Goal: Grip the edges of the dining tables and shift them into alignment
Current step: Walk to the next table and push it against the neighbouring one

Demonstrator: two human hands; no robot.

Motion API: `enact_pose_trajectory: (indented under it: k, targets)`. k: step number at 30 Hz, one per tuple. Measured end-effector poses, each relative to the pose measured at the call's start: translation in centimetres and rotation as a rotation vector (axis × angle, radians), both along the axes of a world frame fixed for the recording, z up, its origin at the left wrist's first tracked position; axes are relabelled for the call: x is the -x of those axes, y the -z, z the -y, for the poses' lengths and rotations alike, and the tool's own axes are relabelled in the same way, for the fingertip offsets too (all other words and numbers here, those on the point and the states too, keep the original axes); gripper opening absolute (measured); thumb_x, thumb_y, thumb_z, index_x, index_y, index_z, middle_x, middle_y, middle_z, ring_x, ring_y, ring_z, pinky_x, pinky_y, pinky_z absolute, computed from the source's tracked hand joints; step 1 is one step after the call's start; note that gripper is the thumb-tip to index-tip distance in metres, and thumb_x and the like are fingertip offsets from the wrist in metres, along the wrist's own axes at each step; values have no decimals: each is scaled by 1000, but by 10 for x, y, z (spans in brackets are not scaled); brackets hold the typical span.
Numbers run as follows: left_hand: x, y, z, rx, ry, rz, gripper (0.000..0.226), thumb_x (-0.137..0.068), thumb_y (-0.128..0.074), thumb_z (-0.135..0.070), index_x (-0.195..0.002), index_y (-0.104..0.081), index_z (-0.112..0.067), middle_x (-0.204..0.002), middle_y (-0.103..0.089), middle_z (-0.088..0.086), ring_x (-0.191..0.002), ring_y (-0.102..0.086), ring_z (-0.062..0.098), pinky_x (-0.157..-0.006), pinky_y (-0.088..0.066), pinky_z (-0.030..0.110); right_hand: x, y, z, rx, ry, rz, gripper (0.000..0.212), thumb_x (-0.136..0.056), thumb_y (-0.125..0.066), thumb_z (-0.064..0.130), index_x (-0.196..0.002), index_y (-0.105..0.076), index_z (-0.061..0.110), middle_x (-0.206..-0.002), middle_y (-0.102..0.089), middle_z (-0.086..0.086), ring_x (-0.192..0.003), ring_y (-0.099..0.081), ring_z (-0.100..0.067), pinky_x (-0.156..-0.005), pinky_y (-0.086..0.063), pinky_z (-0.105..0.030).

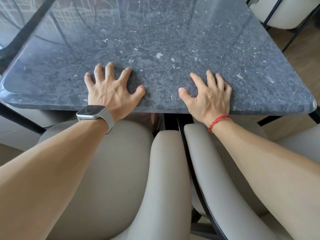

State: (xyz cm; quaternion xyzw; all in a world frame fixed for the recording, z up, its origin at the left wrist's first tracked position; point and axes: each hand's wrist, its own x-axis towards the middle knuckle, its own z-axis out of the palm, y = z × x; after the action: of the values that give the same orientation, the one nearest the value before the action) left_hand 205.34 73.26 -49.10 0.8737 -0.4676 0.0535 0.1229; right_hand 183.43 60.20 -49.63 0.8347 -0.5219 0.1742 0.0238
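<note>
Pressing speckled grey stone table (173, 40), left hand (110, 91) and right hand (210, 97) lie splayed.

The bench (173, 40) surface lies open between the left hand (112, 90) and the right hand (209, 97), and beyond both. Below the near edge, the left chair (107, 170) and the right chair (216, 170) stand side by side, narrowly apart, obstructing the approach. A third chair (277, 14) stands off the far right corner.

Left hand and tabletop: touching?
Touching. The head view shows the left hand with spread fingertips pressed onto the tabletop, no gap visible.
</note>
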Motion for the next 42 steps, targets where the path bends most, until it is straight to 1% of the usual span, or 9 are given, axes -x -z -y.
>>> enact_pose_trajectory:
  k: [2, 6, 9, 14, 19, 23, 34, 42]
  targets:
    - [-1, 2, 0, -25, 8, 4, 71, -88, -27, -77, -144, -45, -38, -160, -34, 10, -148, -24, 39, -119, -17, 61, 1, 1, -1, 0, 4, -6, 78, -81, -30, 79, -144, -51, 38, -157, -42, -14, -146, -32, -38, -117, -22, -54]
    - [-1, 3, -1, -26, 3, 8, 74, -88, -22, -80, -147, -42, -41, -161, -35, 6, -149, -24, 37, -119, -16, 61, 2, 2, -1, 9, 5, 25, 77, -82, -31, 78, -142, -53, 37, -156, -44, -15, -145, -33, -38, -117, -22, -54]
    - [-1, 3, 0, -2, -5, 2, 73, -88, -23, -82, -144, -45, -42, -159, -39, 3, -148, -26, 35, -119, -16, 60, 2, 3, -1, -1, 4, 21, 74, -84, -27, 76, -143, -52, 39, -156, -43, -13, -145, -33, -37, -118, -21, -54]
    - [0, 2, 1, 16, -13, 7, 69, -85, -24, -82, -138, -49, -45, -150, -46, -3, -144, -28, 33, -118, -15, 63, 2, 3, 2, 23, -2, 31, 69, -85, -29, 72, -140, -55, 40, -153, -47, -13, -142, -36, -36, -117, -21, -56]
    - [-2, 3, 2, 46, -12, 33, 67, -85, -27, -81, -136, -52, -46, -150, -49, -1, -140, -38, 28, -115, -23, 59, 0, 5, 4, 46, -13, 39, 70, -84, -28, 71, -139, -57, 40, -148, -52, -13, -138, -39, -36, -114, -24, -55]
    - [0, 2, 3, 51, -10, 35, 67, -86, -28, -80, -137, -53, -45, -151, -49, -1, -141, -38, 27, -115, -24, 58, 1, 4, 5, 32, -18, 23, 66, -87, -32, 69, -141, -55, 40, -149, -50, -13, -138, -38, -36, -114, -22, -54]
    - [1, 0, 1, 67, -1, 28, 63, -88, -31, -79, -134, -56, -45, -150, -50, 0, -141, -39, 28, -115, -25, 58, 0, 1, 3, 26, -23, 21, 66, -87, -31, 69, -140, -57, 39, -144, -54, -15, -134, -41, -37, -112, -26, -55]
    - [-2, -2, 5, 76, 2, 22, 58, -85, -30, -78, -121, -60, -44, -139, -56, -1, -134, -44, 28, -112, -29, 58, -3, -2, 7, 13, -25, 31, 64, -87, -33, 68, -139, -57, 39, -146, -52, -15, -137, -40, -38, -113, -25, -54]
